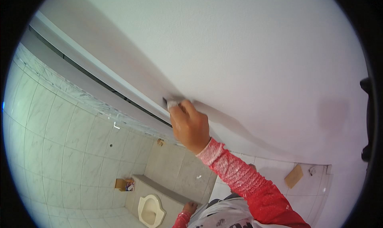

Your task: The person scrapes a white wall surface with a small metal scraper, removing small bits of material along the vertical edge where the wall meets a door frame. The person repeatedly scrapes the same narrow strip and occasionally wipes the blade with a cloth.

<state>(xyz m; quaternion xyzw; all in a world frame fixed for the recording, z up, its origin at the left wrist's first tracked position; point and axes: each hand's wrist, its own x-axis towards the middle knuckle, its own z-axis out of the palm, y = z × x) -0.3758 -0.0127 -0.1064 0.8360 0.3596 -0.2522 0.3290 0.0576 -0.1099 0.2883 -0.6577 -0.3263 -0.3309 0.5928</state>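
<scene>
My right hand (191, 125) is raised against the white painted wall (254, 57), just beside the corner of a door frame (104, 75). Its fingers are closed on a small flat piece (165, 101) with a dark edge, pressed at the wall; most of it is hidden, so I cannot tell what it is. White dust coats the red sleeve (236, 177) and the thumb tip. Low in view, my left hand (190, 208) hangs near my body, beside a tiled step (167, 189); its fingers are small and partly hidden, so whether it holds anything is unclear.
Beyond the frame lies a tiled washroom with a squat toilet (151, 211) and a small box (125, 184) by its wall. A tan rectangular piece (294, 176) and a crumpled scrap (312, 171) lie on the white floor tiles (302, 192).
</scene>
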